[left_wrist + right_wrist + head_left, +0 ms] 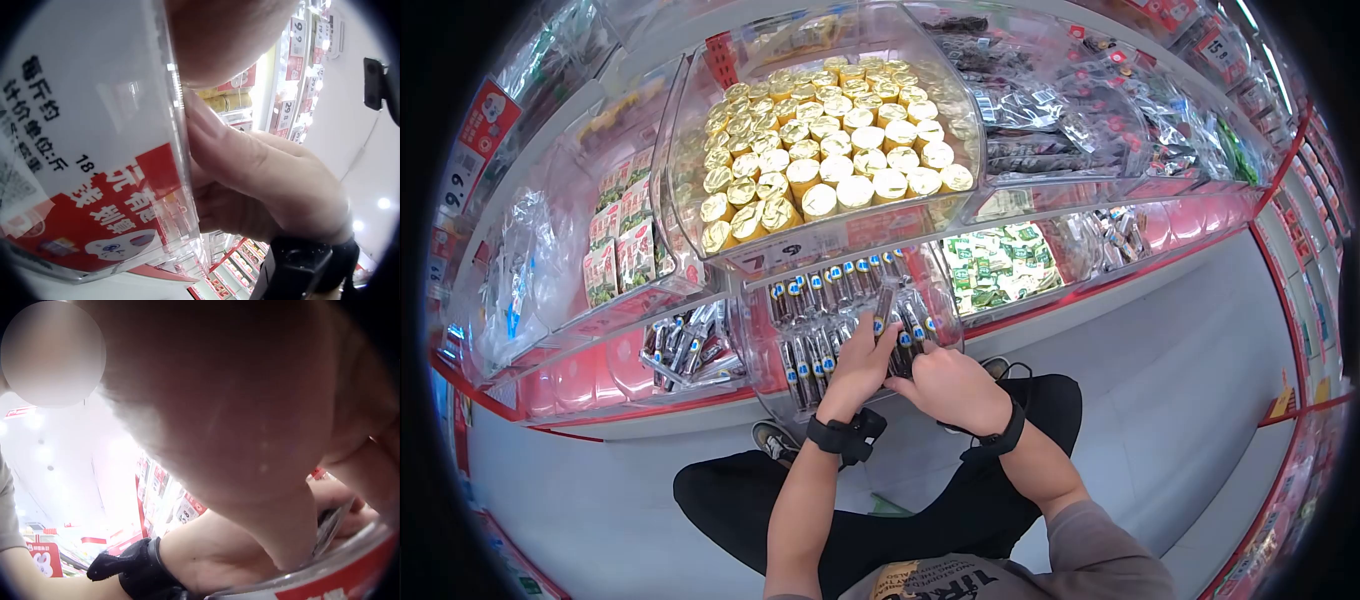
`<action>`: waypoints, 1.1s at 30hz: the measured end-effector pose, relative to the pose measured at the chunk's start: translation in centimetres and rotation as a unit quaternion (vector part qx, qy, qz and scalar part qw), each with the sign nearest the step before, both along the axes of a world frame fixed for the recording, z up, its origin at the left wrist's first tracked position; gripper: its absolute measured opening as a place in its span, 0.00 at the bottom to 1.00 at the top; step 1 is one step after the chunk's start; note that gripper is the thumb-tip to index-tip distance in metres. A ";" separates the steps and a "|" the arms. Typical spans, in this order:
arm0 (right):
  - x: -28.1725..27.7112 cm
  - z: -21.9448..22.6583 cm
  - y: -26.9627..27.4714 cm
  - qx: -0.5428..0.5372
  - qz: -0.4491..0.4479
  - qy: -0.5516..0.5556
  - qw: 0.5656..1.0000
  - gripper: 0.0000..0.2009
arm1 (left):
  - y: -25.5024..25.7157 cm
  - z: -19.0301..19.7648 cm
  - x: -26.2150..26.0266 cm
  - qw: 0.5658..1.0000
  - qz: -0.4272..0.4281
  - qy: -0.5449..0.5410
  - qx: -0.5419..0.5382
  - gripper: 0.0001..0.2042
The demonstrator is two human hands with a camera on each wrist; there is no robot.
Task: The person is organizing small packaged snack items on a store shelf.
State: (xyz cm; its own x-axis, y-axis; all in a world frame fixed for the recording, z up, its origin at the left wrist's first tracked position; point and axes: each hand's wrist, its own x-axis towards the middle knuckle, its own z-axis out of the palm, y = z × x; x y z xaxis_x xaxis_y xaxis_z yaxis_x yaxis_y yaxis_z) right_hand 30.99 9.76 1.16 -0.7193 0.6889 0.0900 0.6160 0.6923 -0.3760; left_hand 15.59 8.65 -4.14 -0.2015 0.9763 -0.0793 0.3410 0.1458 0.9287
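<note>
In the head view my left hand [860,368] is over the front of a clear bin and holds a dark, clear-wrapped snack stick [884,303] between thumb and fingers. Close to its right, my right hand [958,388] bends down over the bin's front right part, its fingertips hidden beneath the back of the hand. Rows of wrapped snack sticks [805,368] with blue-and-yellow labels stand around both hands. In the right wrist view, a clear wrapper [332,526] shows by the left hand's fingers. A price card [100,169] on the bin front fills much of the left wrist view.
Above the bin juts a clear case of gold-topped rolls [840,140]. Green-and-white packets [1000,265] lie to the right, and a tray of loose sticks [690,345] is at left. The person's bent legs [735,495] flank the bin near the floor [1140,400].
</note>
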 end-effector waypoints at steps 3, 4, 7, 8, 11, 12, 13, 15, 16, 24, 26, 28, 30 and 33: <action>-0.4 -0.6 0.3 0.000 0.023 -0.002 1.000 0.21 | -0.2 0.7 0.2 1.000 0.010 0.016 -0.014 0.19; -0.5 -0.6 0.4 -0.002 0.024 -0.004 1.000 0.21 | -0.3 0.8 0.3 1.000 0.006 0.019 -0.020 0.19; -0.7 -1.3 0.6 0.036 0.027 0.007 0.999 0.20 | -0.2 1.1 0.2 0.999 0.002 0.025 -0.032 0.19; -0.8 -1.6 0.6 0.056 0.028 0.012 0.998 0.19 | -0.1 1.2 0.3 0.999 0.007 0.021 -0.036 0.19; -1.2 -0.9 0.6 0.089 0.011 -0.016 0.996 0.19 | -0.1 1.2 0.2 0.997 -0.006 0.044 -0.061 0.22; -1.3 -1.0 0.7 0.100 0.007 -0.019 0.995 0.18 | 0.0 1.3 0.1 0.996 -0.014 0.060 -0.071 0.23; -1.3 -1.4 0.7 0.110 0.004 -0.022 0.994 0.17 | 0.1 1.4 0.1 0.996 -0.012 0.055 -0.074 0.23; -1.3 -1.5 0.6 0.114 0.003 -0.023 0.993 0.14 | 0.0 1.4 0.0 0.996 -0.004 0.045 -0.080 0.23; -1.0 -1.4 0.6 0.109 0.003 -0.020 0.994 0.13 | 0.0 1.0 -0.1 0.997 -0.002 0.047 -0.057 0.22; -1.1 -2.8 2.0 0.069 0.037 0.030 0.996 0.06 | 0.2 0.1 -0.1 0.998 0.001 0.049 -0.027 0.21; -1.2 -2.7 2.6 0.053 0.033 0.027 0.998 0.06 | 0.1 0.8 -0.1 0.998 0.002 0.049 -0.043 0.21; -1.5 -3.0 2.8 0.053 0.025 0.036 0.998 0.07 | -0.3 1.5 0.3 0.998 0.021 0.061 -0.003 0.19; -1.5 -3.3 3.1 0.056 0.017 0.049 0.997 0.07 | 0.0 0.5 0.0 0.995 0.038 0.046 0.079 0.17; -1.4 -3.5 3.1 0.054 -0.001 0.077 0.996 0.07 | 0.1 -0.1 -0.2 0.993 0.060 -0.044 0.087 0.14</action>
